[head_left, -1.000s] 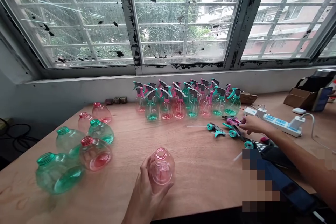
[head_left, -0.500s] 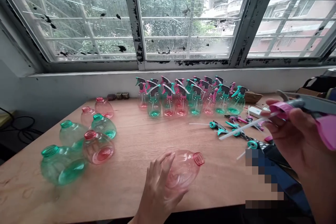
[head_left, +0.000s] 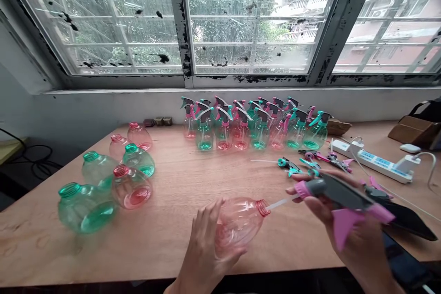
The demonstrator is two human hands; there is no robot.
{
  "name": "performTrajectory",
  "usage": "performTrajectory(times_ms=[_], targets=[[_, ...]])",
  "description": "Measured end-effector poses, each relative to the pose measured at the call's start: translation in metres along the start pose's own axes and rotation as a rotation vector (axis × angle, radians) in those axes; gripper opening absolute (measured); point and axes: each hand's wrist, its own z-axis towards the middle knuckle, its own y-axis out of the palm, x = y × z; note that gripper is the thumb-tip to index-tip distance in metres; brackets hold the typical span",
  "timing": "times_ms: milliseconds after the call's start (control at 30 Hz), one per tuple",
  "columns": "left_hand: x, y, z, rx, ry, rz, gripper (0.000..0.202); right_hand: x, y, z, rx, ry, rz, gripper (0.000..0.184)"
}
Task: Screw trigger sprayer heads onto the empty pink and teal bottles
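Observation:
My left hand (head_left: 210, 239) is wrapped around a clear pink bottle (head_left: 239, 223) that lies tilted over the table, its open neck pointing right. My right hand (head_left: 347, 220) grips a pink and grey spray trigger head (head_left: 344, 197). From its collar a white dip tube (head_left: 280, 203) runs left, and the tube's tip is at the mouth of the bottle. The collar itself is still apart from the neck. Beyond my right hand lie several loose spray heads, among them a teal one (head_left: 289, 165) and a pink one (head_left: 330, 158).
Open bottles, such as a green one (head_left: 87, 209) and a pink one (head_left: 131, 188), lean at the left. Assembled spray bottles (head_left: 241, 131) stand in rows by the wall. A power strip (head_left: 375, 161) with cables, a cardboard box (head_left: 415, 128) and a dark phone-like slab (head_left: 406, 257) are at the right.
My right hand has come down and left with the spray head, bringing the tube tip to the bottle's mouth. My left hand keeps the bottle in nearly the same place.

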Motion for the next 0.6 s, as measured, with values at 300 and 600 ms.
performTrajectory(times_ms=[300,600], targets=[[-0.002,-0.006,0.004,-0.133,-0.143,-0.302,0.089,0.068,0.011,-0.008,-0.185,-0.097,-0.133,0.034],[-0.007,-0.005,0.01,-0.198,-0.389,-0.698,0.113,0.084,0.016,-0.023,-0.273,0.265,0.127,0.039]])
